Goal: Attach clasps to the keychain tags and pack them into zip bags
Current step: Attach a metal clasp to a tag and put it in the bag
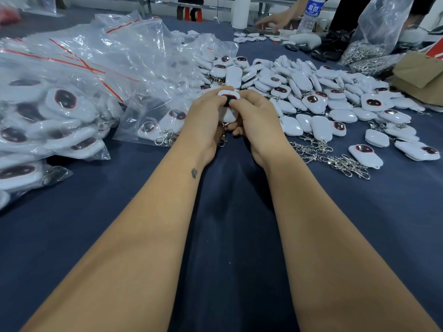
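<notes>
Here, I go from my end of the table outward.
Table: I see a dark blue cloth-covered table point(227, 236) under both bare forearms.
Left hand: my left hand point(206, 118) has its fingers curled round the white oval plastic keychain tag point(227, 97), thumb near its dark face.
Right hand: my right hand point(256, 121) grips the same tag from the other side, thumb pressing on the dark window; lower fingers curl beneath it.
Held tag: raised just above the cloth between both hands, dark red-rimmed face up, with a silver metal clasp point(224, 136) hanging below it between the wrists.
Loose clasps: a heap of silver metal lobster clasps point(340, 161) lies right of my right hand.
Packed bags: clear plastic zip bags with red seal strips point(72, 92), filled with tags, are piled on the left.
Loose tags: a wide spread of white tags point(311, 92) sits beyond my hands.
Far edge: another person's hand point(273, 20), a clear plastic water bottle point(310, 15) and a clear bag of clasps point(374, 34).
</notes>
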Available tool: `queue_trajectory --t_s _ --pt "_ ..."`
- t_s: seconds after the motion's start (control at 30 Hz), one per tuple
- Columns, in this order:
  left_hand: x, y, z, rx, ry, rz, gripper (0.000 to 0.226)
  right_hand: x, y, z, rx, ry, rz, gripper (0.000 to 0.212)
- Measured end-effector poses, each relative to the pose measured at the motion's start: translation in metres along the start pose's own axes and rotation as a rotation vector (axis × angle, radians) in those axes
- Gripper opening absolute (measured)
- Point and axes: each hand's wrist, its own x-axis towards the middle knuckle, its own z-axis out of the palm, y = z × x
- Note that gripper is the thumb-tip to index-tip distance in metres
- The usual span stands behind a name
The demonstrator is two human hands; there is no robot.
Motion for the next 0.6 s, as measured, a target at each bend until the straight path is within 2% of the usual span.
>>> queue_trajectory --t_s 0.23,0.6 --pt "-0.0001 0.0002 -0.002 0.016 -0.032 -0.007 0.021 -0.0003 0.0005 0.0001 -0.062 0.004 -0.006 0.014" --pt "0.0021 -0.002 -0.0015 0.018 -0.014 0.0 0.019 -0.0004 0.0004 0.001 -0.02 0.012 0.015 0.01"
